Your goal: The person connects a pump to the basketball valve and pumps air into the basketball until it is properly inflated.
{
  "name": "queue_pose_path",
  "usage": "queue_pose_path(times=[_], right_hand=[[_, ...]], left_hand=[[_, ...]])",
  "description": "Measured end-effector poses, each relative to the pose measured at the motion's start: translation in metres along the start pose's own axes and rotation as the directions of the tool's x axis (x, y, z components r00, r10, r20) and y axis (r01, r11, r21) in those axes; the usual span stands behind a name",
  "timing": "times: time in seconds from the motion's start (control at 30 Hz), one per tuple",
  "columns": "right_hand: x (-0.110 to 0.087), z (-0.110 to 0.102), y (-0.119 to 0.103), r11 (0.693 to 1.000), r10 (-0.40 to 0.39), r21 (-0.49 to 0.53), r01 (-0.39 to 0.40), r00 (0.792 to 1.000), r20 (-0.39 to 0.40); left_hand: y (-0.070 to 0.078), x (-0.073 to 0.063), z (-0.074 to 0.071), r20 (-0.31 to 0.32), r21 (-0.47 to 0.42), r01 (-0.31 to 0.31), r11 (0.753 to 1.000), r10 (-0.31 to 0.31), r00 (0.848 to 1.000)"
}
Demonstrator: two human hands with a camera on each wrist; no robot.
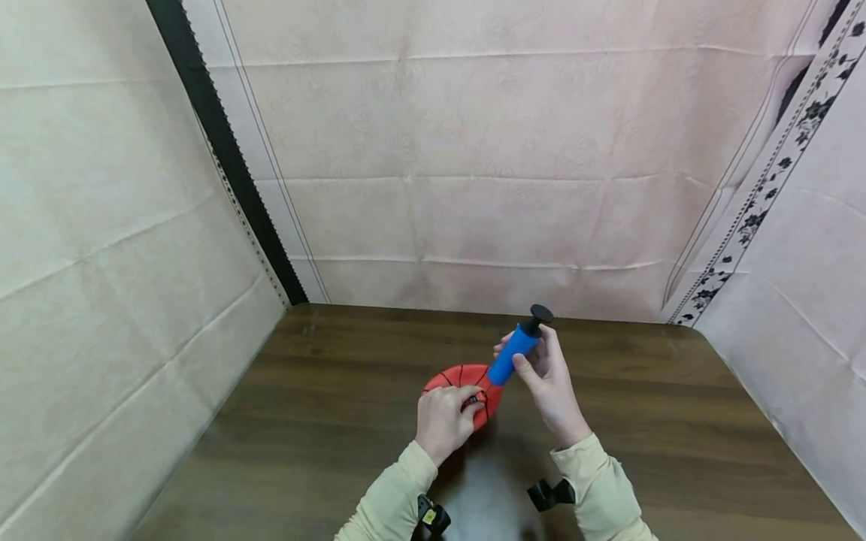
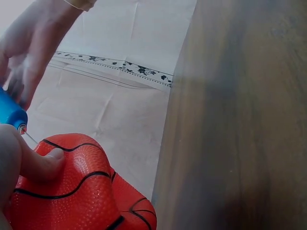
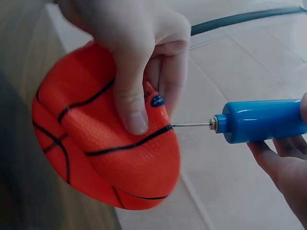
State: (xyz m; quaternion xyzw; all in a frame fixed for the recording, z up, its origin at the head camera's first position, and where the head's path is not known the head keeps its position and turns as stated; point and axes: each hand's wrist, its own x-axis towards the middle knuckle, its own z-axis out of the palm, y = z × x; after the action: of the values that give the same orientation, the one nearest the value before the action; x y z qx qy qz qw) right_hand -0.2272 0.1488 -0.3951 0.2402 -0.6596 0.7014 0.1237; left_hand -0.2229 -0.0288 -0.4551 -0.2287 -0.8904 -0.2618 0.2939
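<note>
A limp, caved-in red basketball (image 1: 455, 376) with black lines is held above the table. My left hand (image 1: 443, 421) pinches a fold of it between thumb and fingers, as the right wrist view shows. My right hand (image 1: 551, 383) grips the blue barrel of a hand pump (image 1: 516, 353), whose black handle points up and away from the ball. In the right wrist view, the pump's thin metal needle (image 3: 192, 125) reaches the ball's edge at a black line. How deep its tip sits cannot be seen.
Below the hands lies a brown wooden table (image 1: 325, 421). Pale cloth (image 1: 473, 150) hangs behind it and at both sides, with a floral border (image 1: 758, 203) at the right. Each sleeve carries a small black wrist camera (image 1: 433, 517).
</note>
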Motion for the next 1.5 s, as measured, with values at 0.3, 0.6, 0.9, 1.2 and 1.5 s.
queue_pose_path(times=[0.3, 0.6, 0.9, 1.2, 1.5], right_hand=[[0.001, 0.013, 0.006, 0.968, -0.144, -0.192, 0.162, 0.984, 0.101], [0.009, 0.015, 0.003, 0.979, -0.114, -0.157, 0.131, 0.987, 0.115], [0.006, 0.012, 0.013, 0.993, -0.051, -0.105, 0.06, 0.995, 0.089], [0.005, 0.013, 0.019, 0.991, -0.05, -0.117, 0.059, 0.995, 0.083], [0.004, 0.01, 0.02, 0.999, 0.008, -0.049, -0.007, 1.0, 0.03]], left_hand=[[-0.004, -0.003, 0.002, -0.024, -0.035, 0.026, 0.999, -0.027, 0.999], [-0.002, 0.002, -0.002, -0.109, -0.057, 0.02, 0.998, -0.026, 0.994], [-0.003, 0.001, 0.003, -0.111, -0.127, 0.034, 0.991, -0.048, 0.993], [-0.004, 0.003, 0.003, -0.12, -0.124, 0.024, 0.992, -0.039, 0.992], [-0.001, 0.01, 0.002, -0.134, -0.093, -0.005, 0.996, -0.008, 0.991]])
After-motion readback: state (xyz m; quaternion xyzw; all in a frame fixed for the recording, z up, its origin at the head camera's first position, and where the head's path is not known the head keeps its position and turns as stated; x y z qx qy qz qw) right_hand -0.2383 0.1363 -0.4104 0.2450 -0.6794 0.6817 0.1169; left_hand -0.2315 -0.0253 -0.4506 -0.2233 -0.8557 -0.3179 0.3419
